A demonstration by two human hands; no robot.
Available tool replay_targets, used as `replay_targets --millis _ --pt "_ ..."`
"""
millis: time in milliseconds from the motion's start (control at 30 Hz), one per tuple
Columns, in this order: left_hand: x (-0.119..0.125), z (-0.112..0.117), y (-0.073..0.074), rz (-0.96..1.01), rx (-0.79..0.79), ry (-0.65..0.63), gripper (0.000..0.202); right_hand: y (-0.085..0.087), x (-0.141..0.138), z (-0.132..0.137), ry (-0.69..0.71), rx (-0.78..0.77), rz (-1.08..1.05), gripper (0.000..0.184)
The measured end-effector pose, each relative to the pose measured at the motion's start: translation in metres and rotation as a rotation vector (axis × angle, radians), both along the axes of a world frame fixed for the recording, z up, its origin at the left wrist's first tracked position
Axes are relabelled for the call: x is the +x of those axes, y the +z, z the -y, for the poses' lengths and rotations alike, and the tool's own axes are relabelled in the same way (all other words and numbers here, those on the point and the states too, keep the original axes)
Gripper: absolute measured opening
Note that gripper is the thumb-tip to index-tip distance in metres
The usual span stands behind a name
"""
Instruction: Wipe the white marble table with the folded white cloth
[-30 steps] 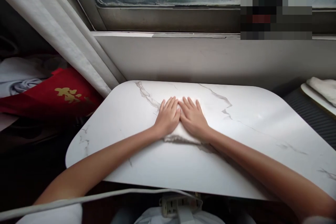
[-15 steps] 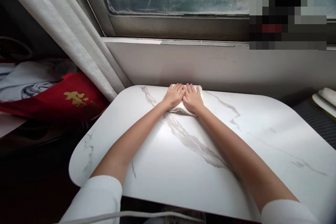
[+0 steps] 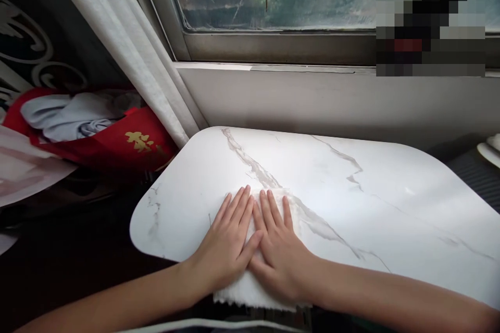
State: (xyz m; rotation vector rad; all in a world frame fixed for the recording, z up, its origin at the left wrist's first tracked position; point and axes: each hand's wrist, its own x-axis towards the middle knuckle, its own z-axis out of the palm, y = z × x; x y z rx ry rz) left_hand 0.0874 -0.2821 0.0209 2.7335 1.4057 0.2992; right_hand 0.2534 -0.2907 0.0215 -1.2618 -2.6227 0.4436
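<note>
A white cloth lies on the marble-patterned white table, near its front edge, with its frayed end hanging over that edge. My left hand presses flat on the cloth, fingers stretched forward. Beside it, my right hand also rests flat on the cloth with its fingers spread. The thumbs meet in the middle. Much of the cloth is hidden under both palms.
At the left, a red bag with gold lettering holds grey-blue fabric. A pale curtain hangs beside the window. A white cable crosses the bottom. Dark ribbed material is at the right.
Both hands have drawn the cloth from the table's far edge back to its front edge, toward me. The view has shifted slightly, showing more of the red bag.
</note>
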Motion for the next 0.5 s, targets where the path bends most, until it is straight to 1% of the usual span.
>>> replay_targets --millis 67,100,167,233,300,367,433,500 --pt "-0.006 0.006 0.000 0.007 -0.034 0.066 0.057 0.002 -0.005 -0.002 0.039 -0.024 -0.036 0.084" --pt "-0.007 0.003 0.000 0.012 -0.058 0.092 0.057 0.002 -0.008 -0.009 0.038 -0.032 -0.047 0.088" --pt "-0.008 -0.018 -0.004 0.034 -0.090 0.146 0.058 0.002 -0.011 -0.033 0.018 -0.041 -0.050 0.091" --pt "-0.007 -0.054 -0.008 0.059 -0.093 0.208 0.059 0.001 -0.012 -0.070 0.012 -0.034 -0.039 0.089" --pt "-0.004 -0.101 -0.012 0.077 -0.077 0.247 0.058 0.000 -0.010 -0.114 0.012 0.006 -0.017 0.085" --pt "0.000 -0.152 -0.015 0.081 -0.052 0.241 0.057 -0.003 -0.008 -0.159 -0.022 0.073 0.019 0.080" --pt "0.003 -0.201 -0.016 0.080 -0.049 0.209 0.054 -0.006 -0.009 -0.198 -0.108 0.133 0.059 0.072" --pt "0.002 -0.241 -0.016 0.071 -0.028 0.158 0.052 -0.009 -0.014 -0.227 -0.227 0.176 0.084 0.066"
